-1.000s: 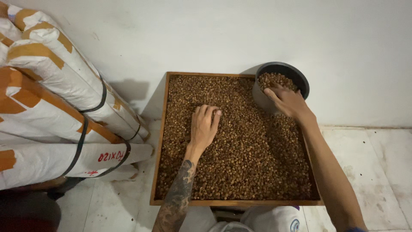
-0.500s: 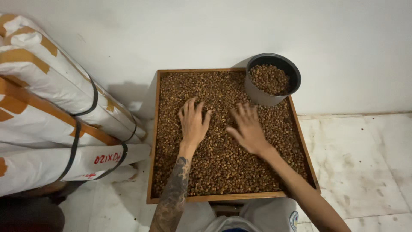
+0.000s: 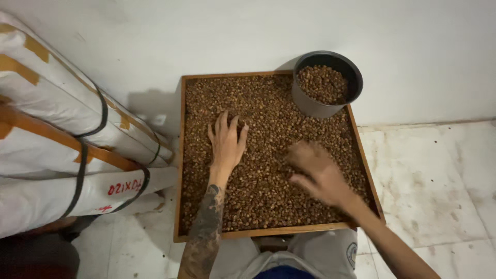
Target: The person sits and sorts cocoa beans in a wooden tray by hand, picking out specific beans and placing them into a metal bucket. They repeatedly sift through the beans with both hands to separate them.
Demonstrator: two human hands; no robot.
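Observation:
A square wooden tray holds a full layer of small brown beans. My left hand lies flat on the beans left of the tray's middle, fingers spread and pointing away from me. My right hand hovers blurred over the beans at the right of the middle, fingers loosely apart, holding nothing that I can see. A dark round pot partly filled with the same beans stands in the tray's far right corner.
Large white wrapped bundles with orange tape and black straps lie stacked on the left, close to the tray. A white wall runs behind. Pale marbled floor tiles lie to the right. My lap in light shorts is at the tray's near edge.
My right hand left the pot at the far right and swept down across the beans toward me. The left hand stayed resting on the beans, shifting slightly.

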